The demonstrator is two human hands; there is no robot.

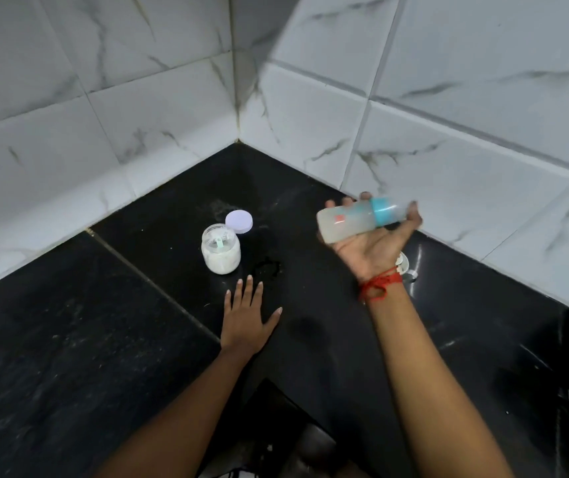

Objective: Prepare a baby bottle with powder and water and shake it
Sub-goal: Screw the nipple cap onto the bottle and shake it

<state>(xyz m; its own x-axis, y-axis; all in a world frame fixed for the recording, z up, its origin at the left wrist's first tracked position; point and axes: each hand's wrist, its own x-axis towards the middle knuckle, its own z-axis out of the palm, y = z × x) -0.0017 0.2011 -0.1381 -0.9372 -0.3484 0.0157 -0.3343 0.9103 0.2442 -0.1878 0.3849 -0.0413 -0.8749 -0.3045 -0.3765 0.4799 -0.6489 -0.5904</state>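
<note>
My right hand (376,246) is raised above the black counter, palm up, fingers wrapped around a baby bottle (355,220). The bottle lies sideways and blurred, with cloudy white liquid inside, a blue collar and a clear cap pointing right. My left hand (246,317) rests flat on the counter (69,339), fingers spread, holding nothing. Just beyond its fingertips stands an open glass jar of white powder (221,253) with a small scoop inside. The jar's lilac lid (239,221) leans behind it.
White marble-look tiled walls (310,98) meet in a corner behind the jar. A small wet patch (267,267) lies on the counter right of the jar. A shiny metal object (407,267) shows partly behind my right wrist, which wears a red thread.
</note>
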